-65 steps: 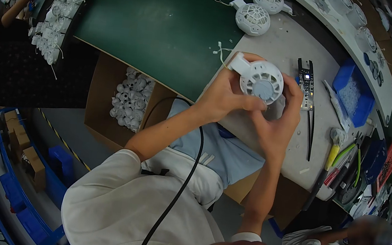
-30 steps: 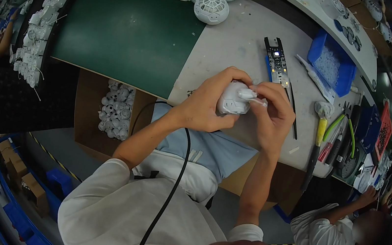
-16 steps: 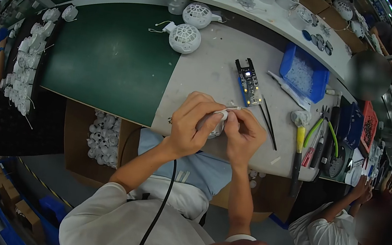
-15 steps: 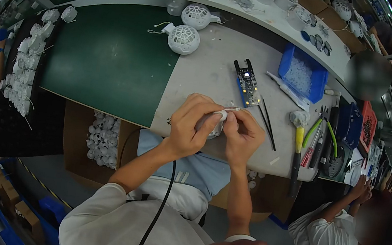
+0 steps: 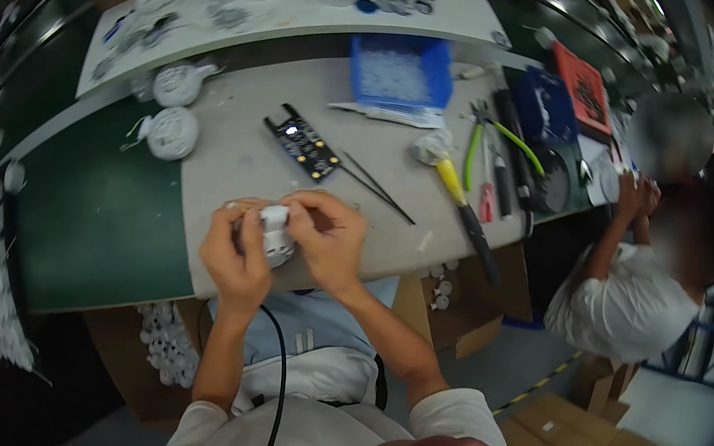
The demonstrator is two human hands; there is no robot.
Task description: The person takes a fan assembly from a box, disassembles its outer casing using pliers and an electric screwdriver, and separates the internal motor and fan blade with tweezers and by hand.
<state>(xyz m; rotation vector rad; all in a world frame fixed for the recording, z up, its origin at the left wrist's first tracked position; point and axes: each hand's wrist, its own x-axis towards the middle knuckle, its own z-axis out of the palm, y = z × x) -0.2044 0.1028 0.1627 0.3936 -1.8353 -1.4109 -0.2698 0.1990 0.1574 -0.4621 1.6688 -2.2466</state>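
Note:
At the near edge of the bench, a small white plastic housing (image 5: 276, 247) sits between my two hands. My left hand (image 5: 238, 252) is closed around its left side. The fingers of my right hand (image 5: 328, 235) are bent together at its upper right, pinching the housing or something small on it; the fingertips are partly hidden. Just beyond my hands lies a black circuit-board tool (image 5: 302, 145) with a lit spot. Dark tweezers (image 5: 377, 191) rest to the right of it.
Two round white slotted housings, one of them a vented housing (image 5: 172, 134), stand at left. A blue bin (image 5: 401, 75) of small clear parts is at the back. A yellow-and-black hammer (image 5: 460, 196) and green-handled pliers (image 5: 472, 155) lie right. A co-worker (image 5: 633, 286) sits at right.
My view has turned to the right, so the bench appears shifted left. My hands still hold the white housing, which now shows more of its face.

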